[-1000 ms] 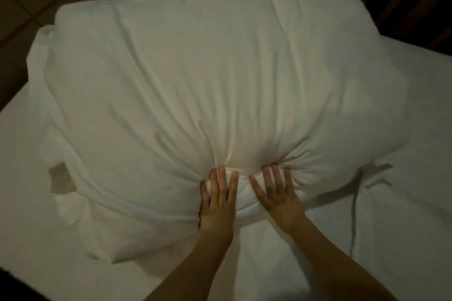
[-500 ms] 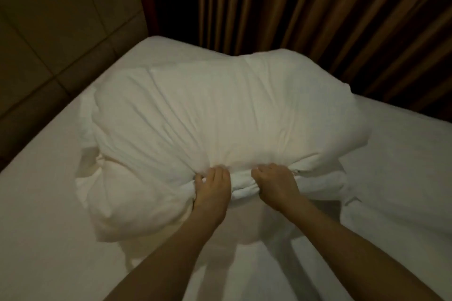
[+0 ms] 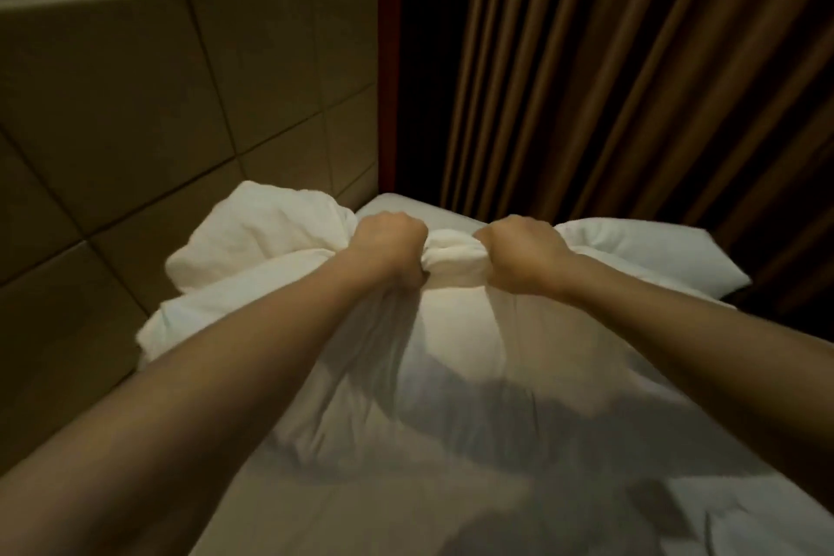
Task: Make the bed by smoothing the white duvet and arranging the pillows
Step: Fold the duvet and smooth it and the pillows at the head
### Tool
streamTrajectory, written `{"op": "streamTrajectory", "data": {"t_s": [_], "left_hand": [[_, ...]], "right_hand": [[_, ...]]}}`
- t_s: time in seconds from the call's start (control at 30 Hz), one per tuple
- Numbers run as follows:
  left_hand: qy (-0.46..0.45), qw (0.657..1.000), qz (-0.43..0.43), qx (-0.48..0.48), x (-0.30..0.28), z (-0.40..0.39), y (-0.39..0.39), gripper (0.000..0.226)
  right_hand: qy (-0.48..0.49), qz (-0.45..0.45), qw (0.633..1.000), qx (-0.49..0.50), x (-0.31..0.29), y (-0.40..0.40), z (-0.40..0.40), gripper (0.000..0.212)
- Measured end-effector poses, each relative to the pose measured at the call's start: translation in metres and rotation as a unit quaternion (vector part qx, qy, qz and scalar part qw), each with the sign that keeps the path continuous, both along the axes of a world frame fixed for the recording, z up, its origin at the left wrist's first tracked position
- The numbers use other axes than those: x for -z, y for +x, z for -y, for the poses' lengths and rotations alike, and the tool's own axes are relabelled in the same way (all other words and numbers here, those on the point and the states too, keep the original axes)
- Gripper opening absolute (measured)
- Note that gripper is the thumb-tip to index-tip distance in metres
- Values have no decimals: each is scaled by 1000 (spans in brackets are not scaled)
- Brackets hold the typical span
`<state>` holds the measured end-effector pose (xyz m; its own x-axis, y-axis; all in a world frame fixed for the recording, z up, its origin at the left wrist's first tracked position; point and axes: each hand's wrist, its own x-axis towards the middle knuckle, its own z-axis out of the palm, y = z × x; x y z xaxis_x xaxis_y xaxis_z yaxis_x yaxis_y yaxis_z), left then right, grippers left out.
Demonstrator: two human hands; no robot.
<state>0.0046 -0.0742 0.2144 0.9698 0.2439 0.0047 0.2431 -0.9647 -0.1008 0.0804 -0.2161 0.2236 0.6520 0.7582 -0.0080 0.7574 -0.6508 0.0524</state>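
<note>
Pillow [image 3: 451, 330], white and plump, lies on the bed sheet [image 3: 316, 510] near the padded headboard [image 3: 180, 104]. I see my left hand [image 3: 390, 248] and right hand [image 3: 519, 253] fisted side by side, each clamped on its bunched top edge. Brown curtains [image 3: 632, 81] hang behind.

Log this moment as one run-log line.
left hand: grips pillow edge | right hand: grips same edge | pillow: bunched, by headboard | step: arranging
</note>
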Motion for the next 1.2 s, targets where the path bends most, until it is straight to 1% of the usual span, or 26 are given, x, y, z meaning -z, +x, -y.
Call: {"op": "streamTrajectory", "data": {"t_s": [0.1, 0.17, 0.27, 0.37, 0.47, 0.57, 0.63, 0.7, 0.77, 0.8, 0.83, 0.87, 0.9, 0.97, 1.0, 1.03, 1.1, 1.2], "left_hand": [[-24, 999, -19, -41, -14, -10, -8, 27], [-51, 994, -51, -79, -3, -20, -15, 32], [-95, 977, -97, -162, 22, -40, -25, 38], [-117, 954, -116, -249, 24, -71, -39, 39], [-120, 932, -73, -335, -11, -110, -47, 38], [-64, 923, 19, -379, -68, -130, -43, 39], [-26, 918, 84, -386, -103, -127, -34, 34], [9, 919, 133, -372, -116, -114, -20, 29], [3, 924, 142, -356, -95, -99, -1, 28], [-21, 927, 128, -353, -73, -90, 10, 30], [-60, 930, 95, -351, -46, -80, 20, 34], [-105, 931, 47, -346, -15, -71, 34, 41], [-143, 931, -10, -337, 16, -63, 48, 50], [-183, 923, -109, -320, 71, -48, 65, 62], [-189, 920, -132, -316, 92, -45, 69, 63], [-185, 920, -139, -316, 107, -46, 69, 63], [-166, 919, -152, -325, 125, -57, 58, 64], [-151, 910, -151, -355, 140, -81, 30, 60]], "right_hand": [[-10, -58, 998, 15, -7, -1, -19, 25], [-28, -92, 995, -1, 8, 1, -36, 29], [-72, -136, 987, -51, 35, 7, -74, 32], [-107, -143, 976, -126, 36, 9, -126, 31], [-89, -107, 967, -213, -4, 12, -183, 29], [-15, -64, 963, -262, -62, 25, -215, 18], [52, -21, 951, -304, -98, 40, -219, 6], [98, 11, 937, -335, -110, 61, -207, 4], [109, 46, 932, -344, -86, 87, -198, 9], [96, 67, 932, -344, -62, 99, -194, 14], [59, 93, 933, -342, -32, 108, -190, 20], [0, 107, 939, -327, 0, 118, -184, 27], [-67, 100, 944, -306, 32, 127, -174, 32], [-181, 31, 946, -266, 91, 139, -147, 37], [-214, -12, 946, -244, 116, 142, -132, 40], [-226, -47, 947, -221, 136, 146, -119, 42], [-230, -89, 949, -194, 160, 148, -103, 43], [-215, -113, 955, -170, 172, 146, -105, 42]]}}
